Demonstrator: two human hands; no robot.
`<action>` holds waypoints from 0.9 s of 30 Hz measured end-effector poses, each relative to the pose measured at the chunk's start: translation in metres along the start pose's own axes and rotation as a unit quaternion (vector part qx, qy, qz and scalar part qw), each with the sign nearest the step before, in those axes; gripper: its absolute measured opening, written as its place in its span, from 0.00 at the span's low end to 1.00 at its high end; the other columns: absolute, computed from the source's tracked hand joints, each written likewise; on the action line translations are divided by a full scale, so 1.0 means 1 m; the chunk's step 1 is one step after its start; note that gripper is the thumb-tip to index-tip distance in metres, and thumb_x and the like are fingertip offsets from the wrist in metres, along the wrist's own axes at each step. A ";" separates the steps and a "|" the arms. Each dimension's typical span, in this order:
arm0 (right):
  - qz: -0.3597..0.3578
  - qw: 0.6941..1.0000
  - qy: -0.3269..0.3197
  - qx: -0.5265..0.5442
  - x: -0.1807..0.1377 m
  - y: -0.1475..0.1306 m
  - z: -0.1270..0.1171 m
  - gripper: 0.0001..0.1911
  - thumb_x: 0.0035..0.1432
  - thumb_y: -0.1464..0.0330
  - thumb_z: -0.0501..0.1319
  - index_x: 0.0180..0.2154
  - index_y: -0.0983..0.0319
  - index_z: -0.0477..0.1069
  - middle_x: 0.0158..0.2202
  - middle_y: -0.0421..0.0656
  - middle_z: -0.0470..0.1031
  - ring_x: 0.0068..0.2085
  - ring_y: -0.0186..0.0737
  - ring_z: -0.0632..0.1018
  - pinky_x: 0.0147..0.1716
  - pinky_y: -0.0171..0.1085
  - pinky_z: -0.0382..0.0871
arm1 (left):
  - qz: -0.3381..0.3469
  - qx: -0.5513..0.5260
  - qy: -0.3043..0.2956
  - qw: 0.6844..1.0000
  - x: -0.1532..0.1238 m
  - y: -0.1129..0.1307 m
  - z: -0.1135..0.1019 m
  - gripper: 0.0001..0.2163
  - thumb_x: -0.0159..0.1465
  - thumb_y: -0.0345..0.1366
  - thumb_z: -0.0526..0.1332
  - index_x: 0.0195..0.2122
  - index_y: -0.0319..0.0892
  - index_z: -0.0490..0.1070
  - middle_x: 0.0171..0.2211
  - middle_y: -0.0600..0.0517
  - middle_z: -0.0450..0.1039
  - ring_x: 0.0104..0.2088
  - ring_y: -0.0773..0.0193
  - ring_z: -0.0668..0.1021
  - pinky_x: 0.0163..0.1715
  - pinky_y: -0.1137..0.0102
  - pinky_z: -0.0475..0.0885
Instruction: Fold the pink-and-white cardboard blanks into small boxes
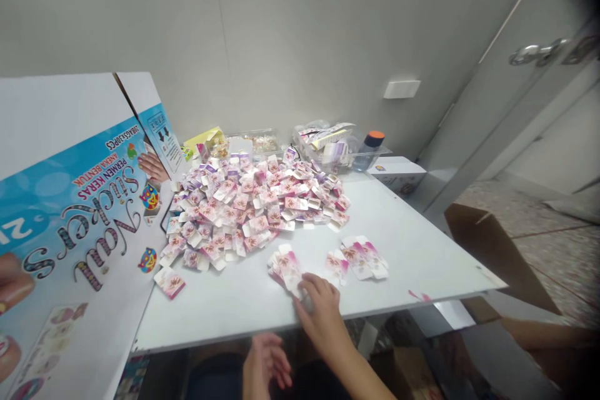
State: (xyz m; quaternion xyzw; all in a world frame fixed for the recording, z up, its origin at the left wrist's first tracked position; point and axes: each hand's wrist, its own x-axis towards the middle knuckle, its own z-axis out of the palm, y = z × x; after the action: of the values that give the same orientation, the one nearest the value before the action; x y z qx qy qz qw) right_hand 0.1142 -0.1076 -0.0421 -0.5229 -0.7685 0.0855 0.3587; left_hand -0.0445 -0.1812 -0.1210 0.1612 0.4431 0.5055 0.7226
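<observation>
My right hand (322, 307) is at the front of the white table (210, 314), thumb and fingers closed on the near end of a flat pink-and-white carton (287, 267). That carton lies on a few others like it. Below the table's front edge hangs my left hand (268, 359), its fingers loosely bent and apart with nothing visible in them. Right of my right hand rest several more flat cartons (360, 257). A large heap of small folded pink-and-white boxes (253, 200) covers the back left of the table. One folded box (169, 282) lies apart at the heap's near left.
A tall printed carton (79, 200) stands on the left. Behind the heap are clear plastic trays (323, 140) and a bottle with an orange cap (370, 150). A white box (397, 174) is at the back right. An open brown carton (497, 256) is beyond the table's right edge.
</observation>
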 end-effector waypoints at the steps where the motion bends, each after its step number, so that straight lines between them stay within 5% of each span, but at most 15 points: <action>1: 0.001 1.000 0.003 0.001 0.001 -0.001 0.001 0.08 0.58 0.74 0.56 0.40 0.59 0.68 0.46 0.48 0.71 0.47 0.48 0.71 0.47 0.50 0.62 | -0.002 0.003 -0.005 1.000 0.003 -0.001 -0.003 0.34 0.32 0.70 0.62 0.25 0.42 0.68 0.12 0.50 0.72 0.11 0.59 0.72 0.10 0.72 0.59; 8: 0.001 1.000 0.024 0.016 -0.003 0.001 0.003 0.08 0.60 0.73 0.54 0.42 0.60 0.66 0.49 0.51 0.68 0.50 0.48 0.70 0.48 0.48 0.64 | 0.021 0.011 0.002 1.000 0.000 -0.001 -0.006 0.33 0.37 0.69 0.62 0.25 0.40 0.69 0.13 0.49 0.72 0.12 0.59 0.73 0.11 0.71 0.62; 16: 0.019 0.999 0.016 -0.023 0.010 -0.009 0.001 0.19 0.55 0.62 0.63 0.47 0.60 0.66 0.55 0.53 0.65 0.54 0.56 0.66 0.52 0.55 0.57 | 0.145 0.061 0.127 0.979 -0.024 0.004 0.032 0.27 0.51 0.62 0.61 0.29 0.38 0.72 0.16 0.49 0.73 0.14 0.64 0.73 0.15 0.73 0.62; 22: 0.054 0.998 0.017 -0.007 0.026 -0.022 0.008 0.04 0.58 0.68 0.59 0.37 0.60 0.67 0.46 0.47 0.73 0.48 0.49 0.70 0.53 0.53 0.52 | 0.093 0.048 0.070 0.992 -0.023 0.008 0.027 0.30 0.44 0.66 0.62 0.25 0.39 0.70 0.13 0.50 0.71 0.12 0.63 0.72 0.13 0.73 0.61; 27: 0.053 0.998 0.018 0.018 0.024 -0.015 0.012 0.06 0.59 0.72 0.54 0.39 0.60 0.67 0.43 0.45 0.73 0.45 0.45 0.72 0.46 0.45 0.59 | 0.136 0.044 0.067 0.987 -0.034 0.019 0.028 0.23 0.57 0.57 0.60 0.32 0.38 0.73 0.19 0.49 0.75 0.18 0.66 0.75 0.19 0.74 0.64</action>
State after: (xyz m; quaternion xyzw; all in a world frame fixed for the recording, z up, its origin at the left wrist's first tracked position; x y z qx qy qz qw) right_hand 0.0902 -0.0908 -0.0324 -0.5577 -0.7317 0.1088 0.3765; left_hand -0.0361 -0.1969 -0.0760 0.2171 0.4860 0.5890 0.6081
